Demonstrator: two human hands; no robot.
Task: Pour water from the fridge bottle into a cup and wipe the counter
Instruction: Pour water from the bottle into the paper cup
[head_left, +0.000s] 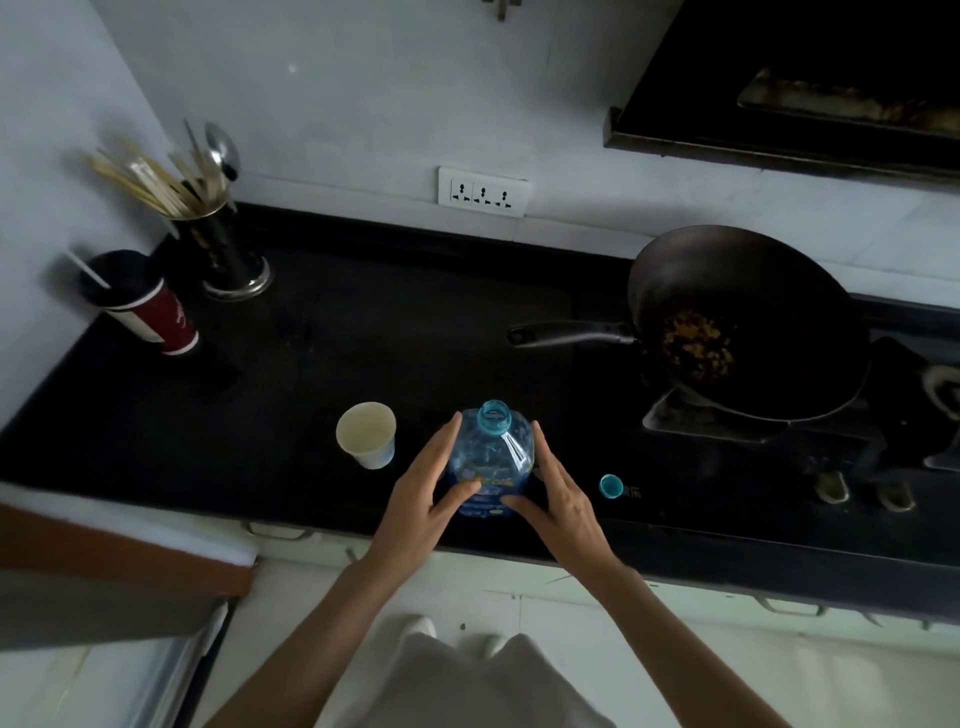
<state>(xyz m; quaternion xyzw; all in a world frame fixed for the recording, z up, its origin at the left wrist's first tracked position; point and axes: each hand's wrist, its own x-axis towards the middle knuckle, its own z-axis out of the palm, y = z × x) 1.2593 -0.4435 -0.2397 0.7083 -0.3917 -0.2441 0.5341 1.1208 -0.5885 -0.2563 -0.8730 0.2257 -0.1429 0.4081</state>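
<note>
**Uncapped bottle upright on desk, one hand at each flank**

The clear blue plastic water bottle (491, 462) stands upright near the front edge of the black stone desk (363, 338), its mouth open. The left hand (431, 499) lies against the bottle's left side, fingers straight and extended up the wall, thumb across the label. The right hand (558, 499) sits at the bottle's right side, fingers likewise straight, thumb reaching toward the lower label. Neither hand is curled round the bottle; whether the right fingers actually touch the wall cannot be told.

The small blue plastic bottle cap (611, 486) lies on the desk just right of the right hand, apart from it. The white paper cup (367, 434) stands upright to the left of the bottle, near it but not touching.

Further out: a red-and-white paper cup with a straw (140, 306) and a dark metal utensil holder with chopsticks and a spoon (223, 249) at the far left; a dark wok with food residue (737, 322) on the hob to the right; a white wall socket strip (483, 192) behind.
</note>
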